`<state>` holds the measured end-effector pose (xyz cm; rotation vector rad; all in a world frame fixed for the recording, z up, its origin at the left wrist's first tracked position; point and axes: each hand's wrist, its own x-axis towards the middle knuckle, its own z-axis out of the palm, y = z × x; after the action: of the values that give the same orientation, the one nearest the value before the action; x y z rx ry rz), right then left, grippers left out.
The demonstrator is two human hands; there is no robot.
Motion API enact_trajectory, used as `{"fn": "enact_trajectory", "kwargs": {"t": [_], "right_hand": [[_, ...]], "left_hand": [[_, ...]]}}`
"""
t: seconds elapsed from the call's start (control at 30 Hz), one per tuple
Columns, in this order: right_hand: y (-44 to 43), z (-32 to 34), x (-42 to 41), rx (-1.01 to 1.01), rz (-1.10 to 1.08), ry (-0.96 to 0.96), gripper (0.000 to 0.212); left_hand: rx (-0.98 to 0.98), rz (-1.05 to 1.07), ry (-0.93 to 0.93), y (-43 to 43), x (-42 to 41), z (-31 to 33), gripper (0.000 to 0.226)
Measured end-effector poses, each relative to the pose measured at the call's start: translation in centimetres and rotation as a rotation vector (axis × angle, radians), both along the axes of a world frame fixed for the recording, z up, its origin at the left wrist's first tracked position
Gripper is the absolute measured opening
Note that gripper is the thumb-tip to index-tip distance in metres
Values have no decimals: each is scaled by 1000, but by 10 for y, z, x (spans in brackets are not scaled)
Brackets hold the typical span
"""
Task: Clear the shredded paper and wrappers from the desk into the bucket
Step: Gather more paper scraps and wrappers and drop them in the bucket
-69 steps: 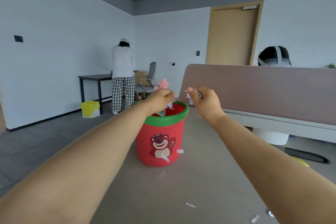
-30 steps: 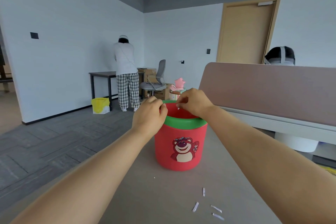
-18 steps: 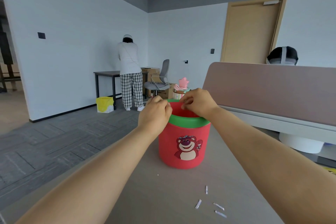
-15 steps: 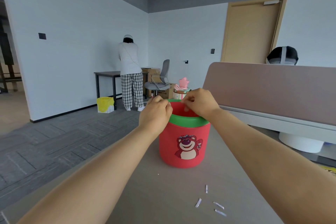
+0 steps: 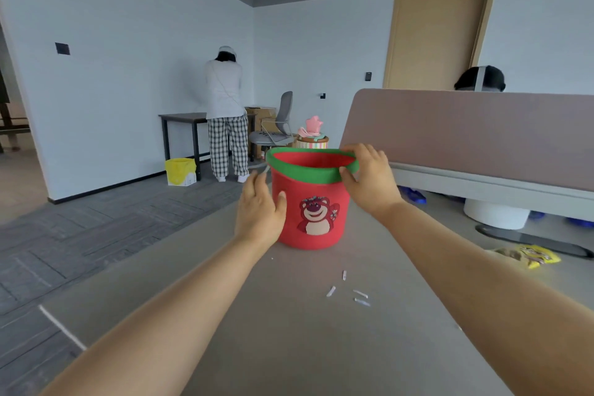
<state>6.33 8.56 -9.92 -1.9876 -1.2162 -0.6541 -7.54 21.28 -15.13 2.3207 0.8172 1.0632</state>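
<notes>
A red bucket with a green rim and a bear picture stands on the grey desk. My left hand lies flat against its left wall, fingers straight and thumb on the front. My right hand grips the rim on the right side, thumb on the outside and fingers over the edge. Several small white paper shreds lie on the desk in front of the bucket. A yellow wrapper lies at the desk's right. The bucket's contents are hidden.
A mauve divider panel runs along the desk's right side. Behind the bucket stands a striped pot with a pink toy. The desk's left edge drops to the carpet. A person stands at a far table beside a yellow bin.
Both hands were curled over the bucket's mouth. Now my left hand has dropped onto the bucket's side and my right hand has taken hold of the rim.
</notes>
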Motion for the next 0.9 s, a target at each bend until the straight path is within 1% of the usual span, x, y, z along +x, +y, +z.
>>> {"fn": "enact_trajectory", "kwargs": {"t": [0.07,0.13,0.2,0.23,0.3,0.47,0.7,0.77,0.9], "right_hand": [[-18,-15,-8,41,-26,45,40],[-36,-30,-13,36,-38,90,43],[-55,-45,-14,3,-54,112,44],[-66,-52,-13,-13,-66,125,44],[-88,-63,-9,-49,-105,150,44],[-141,-78,6,-122,-200,203,44],[-212,-94,22,-189,-285,263,39],[-237,-96,28,-219,-339,285,36],[-298,-103,39,-358,-491,351,32]], "left_hand": [[-137,20,306,-4,-9,-28,68],[-186,-9,619,-9,-14,-51,74],[-106,-52,824,-20,-14,-65,77],[-50,-74,869,-25,-13,-68,78],[11,-137,883,-39,-7,-69,79],[71,-326,879,-94,20,-68,86],[195,-479,934,-169,56,-65,88],[229,-537,941,-190,67,-65,88],[283,-646,932,-234,91,-66,84]]}}
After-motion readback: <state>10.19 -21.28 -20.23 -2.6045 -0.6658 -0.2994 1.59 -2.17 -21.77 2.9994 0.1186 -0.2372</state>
